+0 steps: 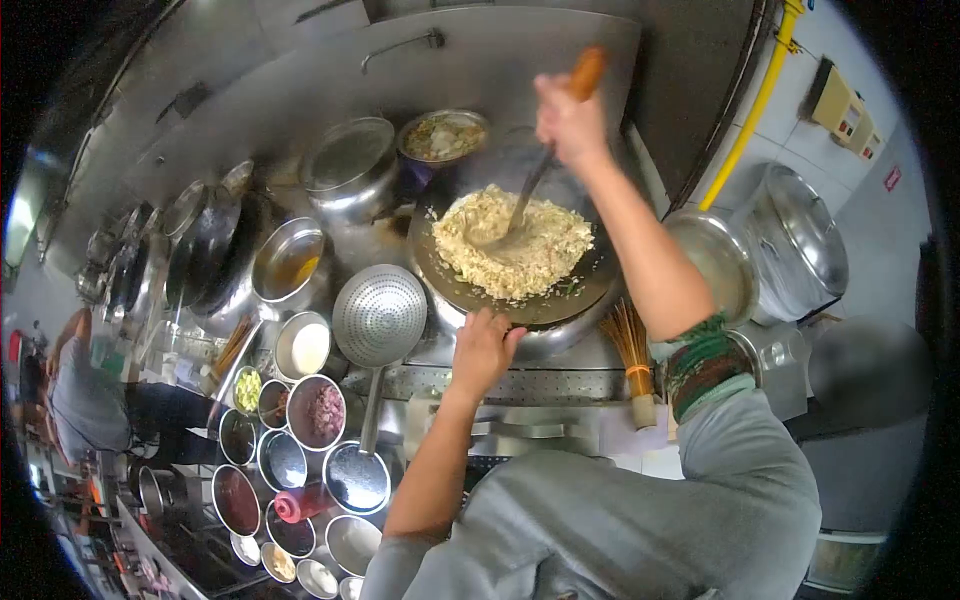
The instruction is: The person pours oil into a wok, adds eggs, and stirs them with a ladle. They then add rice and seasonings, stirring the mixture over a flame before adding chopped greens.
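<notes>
Right now the fried rice [512, 245] is sitting heaped in the middle of the wok [470, 290], a pale yellow, clumpy mound flecked with bits of green, steam blurring the air above it. The right hand [568, 120] is clenching the orange handle of a ladle [505, 225] whose bowl is digging into the heap, and the left hand [483, 350] is grasping the wok's near rim. To my eye the rice is piled close to that near edge, so a hard push of the ladle could be sending grains over the side; the bare fingers on hot metal are looking risky too. Just left of the wok a perforated skimmer [379, 315] is resting, and further left of it small bowls of seasonings [300, 420] are crowding together. Behind the wok a bowl of chopped ingredients [443, 137] is waiting beside a lidded steel pot [348, 160]. Right of the wok a bamboo brush [632, 350] is standing upright.
</notes>
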